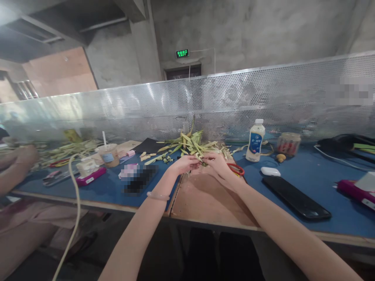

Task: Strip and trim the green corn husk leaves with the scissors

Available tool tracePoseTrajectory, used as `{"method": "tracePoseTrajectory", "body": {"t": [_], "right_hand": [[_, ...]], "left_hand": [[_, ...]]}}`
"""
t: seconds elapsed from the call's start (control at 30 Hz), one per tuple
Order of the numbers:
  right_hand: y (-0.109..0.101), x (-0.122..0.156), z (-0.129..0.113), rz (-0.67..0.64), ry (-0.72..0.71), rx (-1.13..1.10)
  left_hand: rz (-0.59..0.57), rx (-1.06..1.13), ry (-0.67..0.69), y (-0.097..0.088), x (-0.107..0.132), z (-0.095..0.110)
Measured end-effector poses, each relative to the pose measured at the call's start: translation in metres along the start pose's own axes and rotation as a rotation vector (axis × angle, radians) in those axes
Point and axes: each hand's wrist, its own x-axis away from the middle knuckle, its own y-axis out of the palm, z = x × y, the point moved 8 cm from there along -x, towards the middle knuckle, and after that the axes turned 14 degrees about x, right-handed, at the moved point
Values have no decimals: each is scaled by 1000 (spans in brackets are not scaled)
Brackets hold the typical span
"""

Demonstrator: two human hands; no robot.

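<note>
Side by side over the brown board (202,203), my left hand (185,164) and my right hand (217,164) meet with fingers bent and pinched together. A pale green leaf strip (200,158) shows between the fingertips; its exact shape is mostly hidden. Just behind the fingers lies a loose heap of long green and yellowish leaves (191,142), like corn husks. Scissors with red handles (236,169) lie beside my right wrist, partly covered by it. My left wrist wears a pale bracelet (158,196).
Right of my hands stand a milk-drink bottle (255,142), a clear jar (288,144), a white earbud case (270,171) and a black phone (295,197). Leftward are a straw cup (108,154) and a cable (74,195). Another person's arm (19,168) is far left. A perforated metal screen (228,101) runs behind.
</note>
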Motion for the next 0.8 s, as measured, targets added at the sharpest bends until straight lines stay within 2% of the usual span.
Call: {"method": "tracePoseTrajectory", "body": {"t": [0.2, 0.37, 0.5, 0.7, 0.8], "right_hand": [[0, 2, 2, 6, 36, -92], [6, 1, 17, -4, 110, -211], [9, -1, 28, -2, 171, -298], [8, 0, 30, -3, 197, -379], [9, 0, 32, -1, 225, -387]], "left_hand": [[-12, -36, 13, 2, 1, 2], [-9, -125, 57, 9, 6, 9], [18, -203, 119, 14, 7, 17], [94, -464, 316, 22, 11, 34], [100, -473, 329, 24, 12, 35]]}}
